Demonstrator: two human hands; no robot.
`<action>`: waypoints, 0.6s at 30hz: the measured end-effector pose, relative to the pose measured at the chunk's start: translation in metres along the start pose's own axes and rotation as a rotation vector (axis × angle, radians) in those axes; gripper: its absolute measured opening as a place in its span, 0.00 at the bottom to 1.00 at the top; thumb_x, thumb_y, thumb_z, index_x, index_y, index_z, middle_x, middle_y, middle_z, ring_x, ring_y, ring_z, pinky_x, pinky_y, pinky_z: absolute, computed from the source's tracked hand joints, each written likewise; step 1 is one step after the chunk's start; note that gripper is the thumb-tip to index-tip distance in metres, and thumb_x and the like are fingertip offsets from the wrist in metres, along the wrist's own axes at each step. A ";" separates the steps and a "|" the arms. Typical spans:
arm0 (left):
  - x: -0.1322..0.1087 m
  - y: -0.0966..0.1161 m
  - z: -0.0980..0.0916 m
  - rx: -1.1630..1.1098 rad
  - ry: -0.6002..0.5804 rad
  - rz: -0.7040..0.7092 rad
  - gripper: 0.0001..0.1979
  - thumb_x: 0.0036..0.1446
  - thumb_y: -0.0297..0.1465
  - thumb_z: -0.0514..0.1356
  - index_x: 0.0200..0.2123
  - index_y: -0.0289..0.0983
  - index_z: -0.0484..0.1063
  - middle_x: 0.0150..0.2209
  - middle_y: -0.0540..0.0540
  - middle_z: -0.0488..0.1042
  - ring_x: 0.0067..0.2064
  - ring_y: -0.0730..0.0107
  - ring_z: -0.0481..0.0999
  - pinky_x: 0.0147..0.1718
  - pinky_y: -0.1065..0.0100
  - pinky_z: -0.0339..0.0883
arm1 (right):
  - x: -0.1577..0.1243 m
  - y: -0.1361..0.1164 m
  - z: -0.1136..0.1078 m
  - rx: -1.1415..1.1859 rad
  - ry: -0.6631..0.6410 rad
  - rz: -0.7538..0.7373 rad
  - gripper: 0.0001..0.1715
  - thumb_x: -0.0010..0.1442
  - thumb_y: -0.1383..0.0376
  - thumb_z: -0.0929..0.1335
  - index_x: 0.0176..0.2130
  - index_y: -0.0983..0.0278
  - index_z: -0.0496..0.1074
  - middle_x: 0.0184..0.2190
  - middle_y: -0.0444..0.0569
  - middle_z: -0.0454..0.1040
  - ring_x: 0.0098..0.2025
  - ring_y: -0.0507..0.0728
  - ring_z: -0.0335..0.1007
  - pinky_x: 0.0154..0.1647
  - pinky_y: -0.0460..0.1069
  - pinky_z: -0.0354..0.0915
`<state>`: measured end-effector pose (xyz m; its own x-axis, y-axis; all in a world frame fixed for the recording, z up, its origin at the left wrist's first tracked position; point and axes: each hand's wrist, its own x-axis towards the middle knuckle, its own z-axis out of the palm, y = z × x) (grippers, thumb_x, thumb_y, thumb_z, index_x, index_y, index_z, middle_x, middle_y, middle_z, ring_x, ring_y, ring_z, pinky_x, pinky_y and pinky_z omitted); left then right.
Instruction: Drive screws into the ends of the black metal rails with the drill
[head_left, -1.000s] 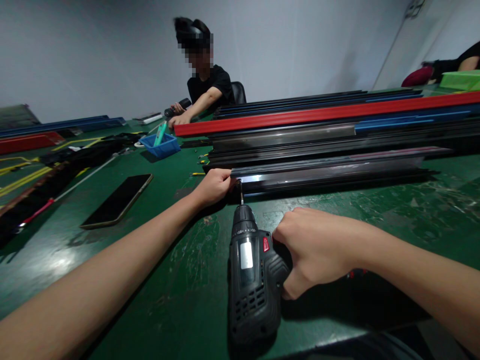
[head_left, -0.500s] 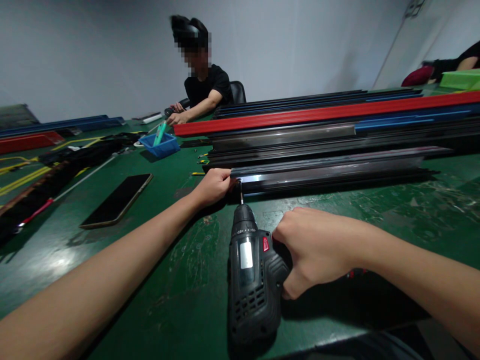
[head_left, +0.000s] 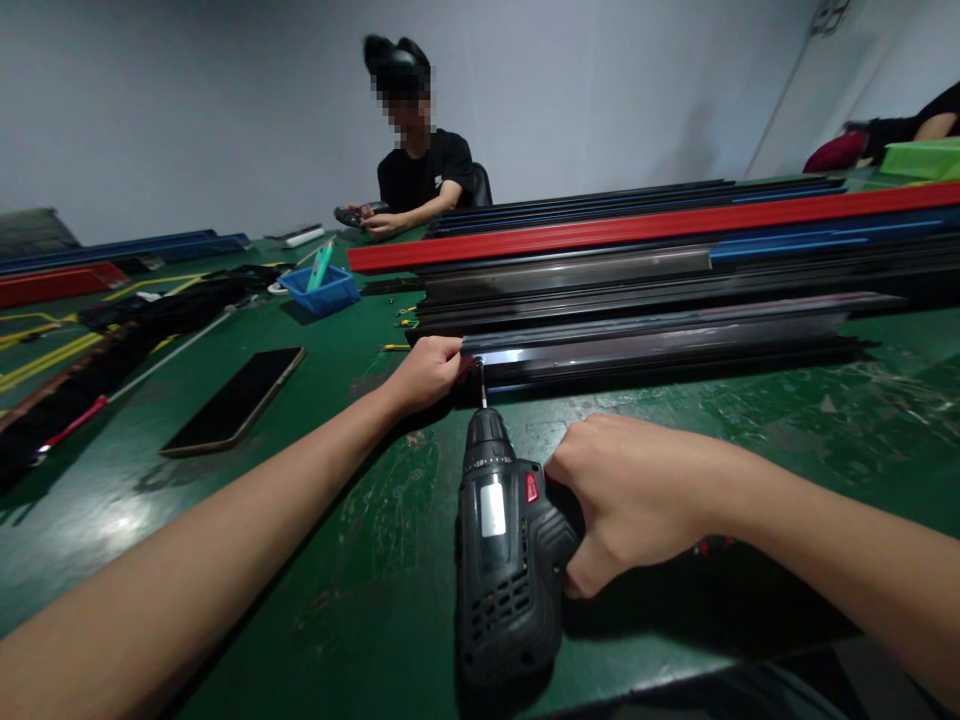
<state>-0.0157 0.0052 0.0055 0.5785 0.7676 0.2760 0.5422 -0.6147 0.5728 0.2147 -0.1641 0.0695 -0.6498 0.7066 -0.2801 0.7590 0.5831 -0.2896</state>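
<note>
My right hand (head_left: 630, 500) grips the handle of a black cordless drill (head_left: 504, 550) lying low over the green table (head_left: 360, 560). The drill's bit (head_left: 481, 385) points away from me and touches the near side of a long dark metal rail (head_left: 660, 345) close to its left end. My left hand (head_left: 426, 372) clasps that left end of the rail, fingers curled over its top edge.
Behind the rail lie several more long rails, black, blue and one red (head_left: 637, 230). A phone (head_left: 236, 400) lies face up at the left. A blue bin (head_left: 324, 290) with a teal tool stands further back. A person in black (head_left: 420, 170) sits across the table holding a tool.
My hands and the drill have stayed put. The person across the table has drawn both hands back from the blue bin and sat up, holding a dark tool close.
</note>
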 end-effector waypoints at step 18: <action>0.001 0.000 0.001 0.008 0.003 -0.002 0.21 0.58 0.43 0.53 0.18 0.37 0.64 0.18 0.50 0.64 0.23 0.73 0.61 0.26 0.71 0.54 | 0.001 0.001 0.001 -0.003 0.008 0.002 0.32 0.46 0.40 0.76 0.34 0.66 0.83 0.26 0.50 0.79 0.23 0.55 0.63 0.23 0.51 0.50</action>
<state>-0.0147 0.0056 0.0055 0.5757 0.7691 0.2776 0.5483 -0.6150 0.5667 0.2148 -0.1635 0.0684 -0.6481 0.7107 -0.2738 0.7603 0.5830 -0.2865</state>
